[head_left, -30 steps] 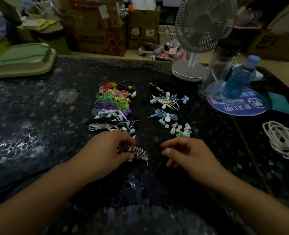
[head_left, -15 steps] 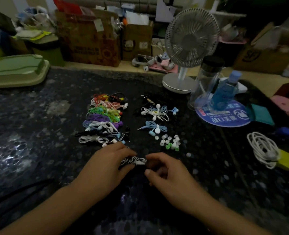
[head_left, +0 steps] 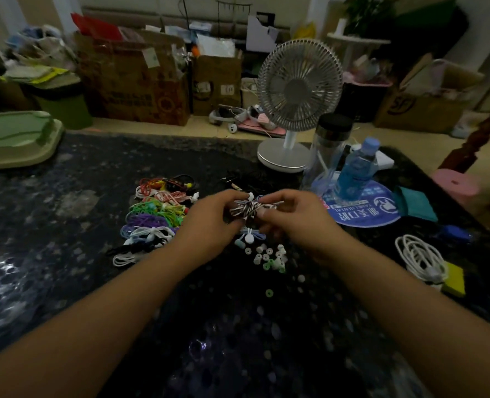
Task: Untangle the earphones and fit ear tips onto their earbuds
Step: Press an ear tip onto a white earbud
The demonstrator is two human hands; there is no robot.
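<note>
Held up off the dark speckled worktop (head_left: 65,282) between both hands: a black-and-white striped earphone bundle (head_left: 245,211), still wound and knotted round its middle. Left hand (head_left: 209,222) curled round the bundle's left end, thumb and fingers pinching it; right hand (head_left: 292,216) pinching the right end, fingertips (head_left: 266,214) pressed on the cord where a pale strand sticks out toward the right. Both grips closed on the same bundle, neither spread. Just below the grip, on the worktop, a pale blue earphone set with a white earbud (head_left: 249,239), and nearer the person a scatter of loose ear tips (head_left: 266,258), mostly white with a few green, one green tip (head_left: 269,293) lying apart from the rest. Left of the grip, a row of coiled earphones in many colours (head_left: 157,214): red and orange farthest, then pink, green, purple, white and black nearest. Beyond the grip, partly hidden by the hands, some black cords (head_left: 246,179). Farther back and to the right, a white desk fan (head_left: 298,90), a clear bottle with a black cap (head_left: 331,147) and a blue water bottle (head_left: 358,165) standing on a round blue mat (head_left: 364,211). Well right of the grip, a coiled white cable (head_left: 419,258) beside a yellow block (head_left: 454,278). Far left, a green tray (head_left: 14,139) at the worktop's edge.
</note>
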